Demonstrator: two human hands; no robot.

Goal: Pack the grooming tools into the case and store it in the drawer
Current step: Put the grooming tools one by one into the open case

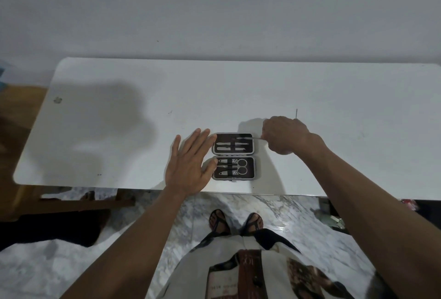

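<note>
Right hand [285, 135] pinches tool [248, 138] over case [233, 156] (table edge near).

**Surfaces and finishes**

We note the table [119, 131] as smooth, white, faintly glossy; the case [233, 156] has a dark matt lining and pale grey rim; its tools [232, 167] look like polished metal; the floor [274, 208] is glossy veined marble.
</note>
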